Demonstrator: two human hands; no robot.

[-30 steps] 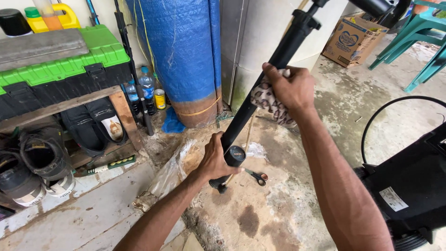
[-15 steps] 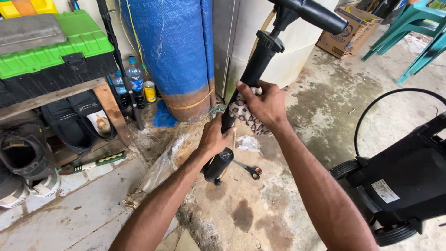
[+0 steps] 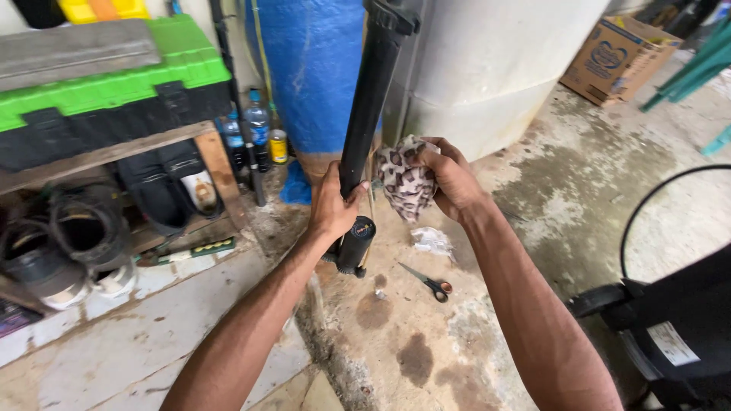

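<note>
Wiping step: left hand [image 3: 333, 209] fingers clenched round the upright black floor pump [image 3: 365, 114]; right hand [image 3: 449, 179] grasping a leopard-print rag [image 3: 403, 179] at its three o'clock. Next, likely rag against barrel.

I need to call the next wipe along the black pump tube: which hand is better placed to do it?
Probably the right hand: it holds the spotted rag bunched just beside the black pump tube. The left hand is wrapped around the tube low down, above the gauge, steadying it.
</note>
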